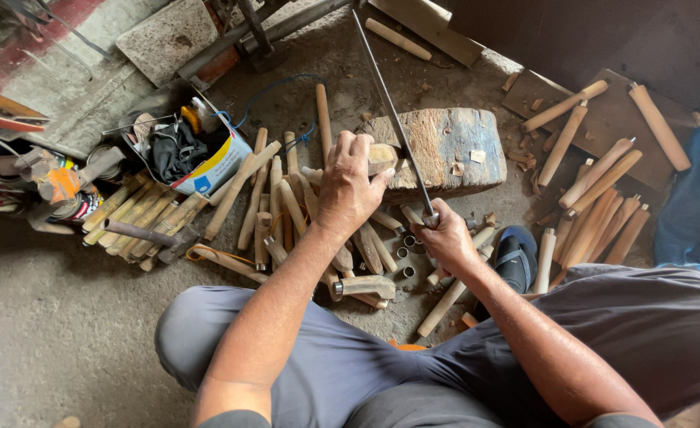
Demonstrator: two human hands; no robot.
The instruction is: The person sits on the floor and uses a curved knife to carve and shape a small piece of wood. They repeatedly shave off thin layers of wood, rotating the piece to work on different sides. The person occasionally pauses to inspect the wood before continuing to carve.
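Observation:
My left hand [350,184] grips a short pale wooden handle piece [381,157], holding it against the near edge of a worn wooden block [445,147] on the ground. My right hand [445,236] is closed around the lower end of a long thin metal rod [389,111] that slants up and away over the block. Between my hands and my knees lie several loose wooden handles [274,208] and small metal ring ferrules [408,254].
A cardboard box [207,162] of rags and tools stands at the left beside a hammer [145,235] and more handles. Another heap of turned handles [595,202] lies at the right near a blue sandal [516,257]. A blue cloth [698,206] is at the far right.

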